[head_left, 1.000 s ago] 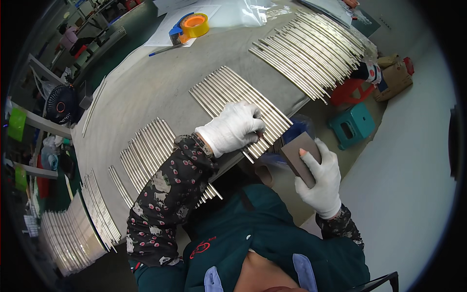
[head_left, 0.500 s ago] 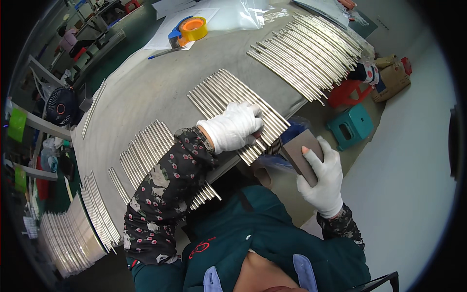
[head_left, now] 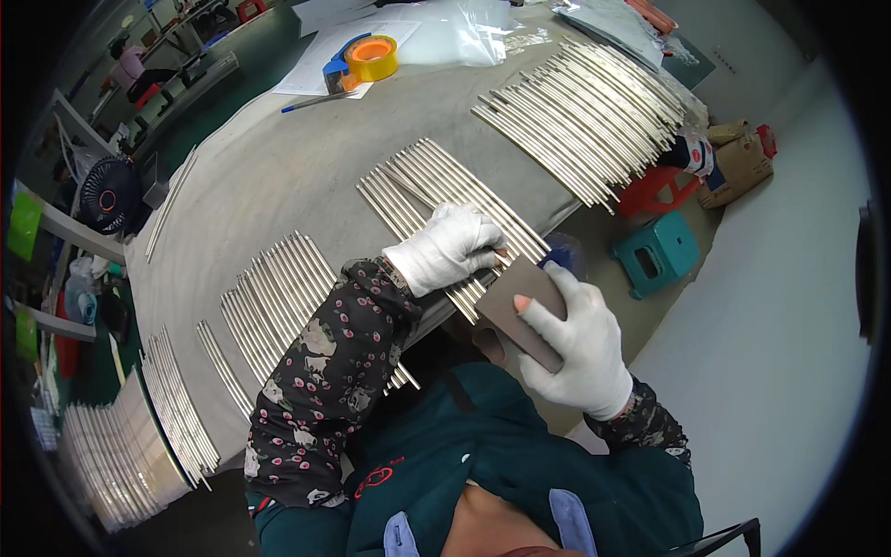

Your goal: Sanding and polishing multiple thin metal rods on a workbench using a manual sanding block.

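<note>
The left hand presses flat on thin metal rods at the tabletop edge, the right hand grips a brown pad; rods look stiff, light, slippery, best pinned mid-length.

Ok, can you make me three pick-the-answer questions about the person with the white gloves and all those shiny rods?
1. Where does the left hand rest?
A. on a group of metal rods
B. on the tape roll
C. on the stool

2. What colour is the tape roll?
A. blue
B. orange
C. white

3. How does the right hand stand?
A. open and empty
B. flat on the table
C. closed round a flat brown block

Answers: 1 A, the glove lies across the rods at the near edge of the grey table. 2 B, the roll is bright orange in a blue holder. 3 C, the fingers wrap over the block's edge.
</note>
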Tool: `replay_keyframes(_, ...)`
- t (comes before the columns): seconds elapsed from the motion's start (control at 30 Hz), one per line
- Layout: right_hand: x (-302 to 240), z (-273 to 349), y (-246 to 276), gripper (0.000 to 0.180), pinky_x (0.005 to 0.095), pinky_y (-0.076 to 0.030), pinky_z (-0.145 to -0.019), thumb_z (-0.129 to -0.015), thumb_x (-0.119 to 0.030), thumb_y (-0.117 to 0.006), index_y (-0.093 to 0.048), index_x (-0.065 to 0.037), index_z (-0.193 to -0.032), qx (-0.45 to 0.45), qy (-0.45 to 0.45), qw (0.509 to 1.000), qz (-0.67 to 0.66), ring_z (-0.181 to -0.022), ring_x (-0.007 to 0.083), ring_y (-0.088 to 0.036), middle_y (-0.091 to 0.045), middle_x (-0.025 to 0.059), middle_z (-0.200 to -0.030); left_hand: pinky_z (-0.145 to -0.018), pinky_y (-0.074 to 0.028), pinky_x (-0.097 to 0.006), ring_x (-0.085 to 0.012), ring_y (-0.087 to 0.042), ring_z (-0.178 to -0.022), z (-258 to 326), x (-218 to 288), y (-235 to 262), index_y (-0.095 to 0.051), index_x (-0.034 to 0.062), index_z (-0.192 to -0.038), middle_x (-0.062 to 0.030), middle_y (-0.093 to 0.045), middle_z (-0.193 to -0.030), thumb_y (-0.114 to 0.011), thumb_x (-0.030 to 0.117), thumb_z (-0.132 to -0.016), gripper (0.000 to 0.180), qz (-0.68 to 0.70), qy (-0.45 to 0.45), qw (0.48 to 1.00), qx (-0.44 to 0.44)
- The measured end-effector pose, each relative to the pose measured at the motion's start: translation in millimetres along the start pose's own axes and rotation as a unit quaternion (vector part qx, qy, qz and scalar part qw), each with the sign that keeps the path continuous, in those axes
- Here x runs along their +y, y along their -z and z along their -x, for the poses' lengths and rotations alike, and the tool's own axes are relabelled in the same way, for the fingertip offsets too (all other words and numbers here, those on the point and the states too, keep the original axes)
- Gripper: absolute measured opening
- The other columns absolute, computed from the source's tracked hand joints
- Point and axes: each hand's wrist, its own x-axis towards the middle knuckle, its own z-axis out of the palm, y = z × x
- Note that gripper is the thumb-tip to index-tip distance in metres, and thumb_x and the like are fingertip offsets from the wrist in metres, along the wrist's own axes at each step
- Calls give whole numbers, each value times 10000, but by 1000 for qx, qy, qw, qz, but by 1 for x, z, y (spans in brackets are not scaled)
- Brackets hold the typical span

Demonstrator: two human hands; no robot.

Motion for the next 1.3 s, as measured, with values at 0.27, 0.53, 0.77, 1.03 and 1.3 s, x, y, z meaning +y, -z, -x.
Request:
replay_keyframes(0.27, 4, -10, 6, 488, 401, -510, -724, -593, -199, -695, -629, -130, -1071, -27, 24, 999, 28, -896, 349, -557, -512, 221, -1199, -750, -413, -404, -272, -599, -854, -1, -1, -3, -652, 105, -860, -46, -651, -830, -682, 188, -795, 110, 6, 37, 999, -35)
replay_keyframes(0.53, 8, -13, 9, 482, 407, -506, -714, -608, -173, -695, -630, -111, -1082, 4, 22, 1000, 22, -909, 344, -543, -521, 252, -1188, -827, -370, -423, -255, -588, -893, -1, 2, 0, -661, 102, -878, -44, -648, -844, -676, 209, -815, 125, 17, 70, 995, -64)
replay_keyframes(0.77, 27, -19, 12, 465, 393, -507, -730, -605, -178, -696, -640, -122, -1062, 38, -29, 990, 136, -873, 342, -556, -524, 240, -1190, -792, -389, -410, -261, -598, -873, 0, -2, -3, -657, 104, -881, -52, -648, -836, -692, 197, -798, 129, 3, 46, 998, -37)
replay_keyframes(1.03, 46, -5, 11, 509, 399, -501, -793, -608, -152, -692, -632, -110, -1111, 67, -104, 976, 180, -952, 357, -537, -509, 248, -1226, -777, -405, -405, -259, -603, -861, 2, -1, -2, -657, 103, -882, -50, -652, -829, -696, 196, -792, 135, 1, 32, 999, -29)
replay_keyframes(1.3, 51, 18, 4, 511, 405, -477, -853, -608, -146, -679, -627, -101, -1115, 74, -132, 981, 124, -995, 354, -523, -499, 222, -1247, -747, -470, -390, -271, -590, -855, 5, 14, 8, -633, 93, -871, -45, -621, -894, -757, 105, -635, 266, -80, -66, 995, 11)
